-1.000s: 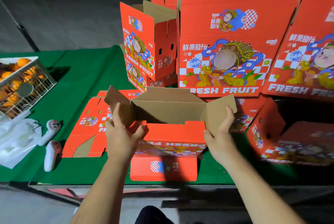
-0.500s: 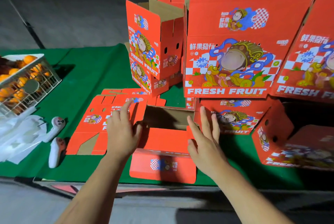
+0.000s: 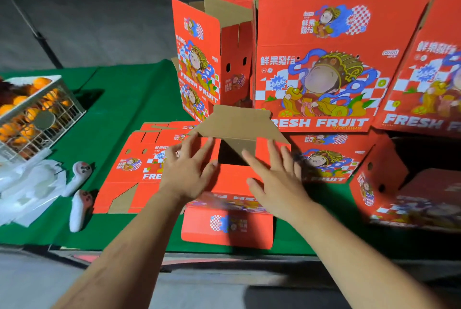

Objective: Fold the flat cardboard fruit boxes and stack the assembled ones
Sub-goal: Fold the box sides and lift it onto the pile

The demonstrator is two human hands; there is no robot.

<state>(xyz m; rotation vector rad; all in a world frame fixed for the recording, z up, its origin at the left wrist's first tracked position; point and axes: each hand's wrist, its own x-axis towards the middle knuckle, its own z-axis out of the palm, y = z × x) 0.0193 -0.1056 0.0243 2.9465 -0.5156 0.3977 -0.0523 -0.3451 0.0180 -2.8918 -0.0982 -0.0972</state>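
A red fruit box [image 3: 228,218] stands half folded at the near edge of the green table [image 3: 129,99]. Its brown far flap [image 3: 237,121] tilts up over a dark opening. My left hand [image 3: 190,171] presses flat, fingers spread, on the box's left side flap. My right hand [image 3: 277,181] presses flat on the right side flap. A pile of flat red boxes [image 3: 136,171] lies just left of it. Assembled boxes [image 3: 321,59] are stacked behind and to the right, with an open-topped one [image 3: 209,59] at the back.
A white wire basket of oranges [image 3: 32,114] sits at the far left, above crumpled white plastic bags [image 3: 27,189]. Two small white devices [image 3: 78,191] lie between the bags and the flat boxes. More red boxes [image 3: 389,184] lie tipped at the right.
The raised side flaps have come down as both hands pushed them inward over the box. The far brown flap has since swung up into view. The camera has moved slightly closer.
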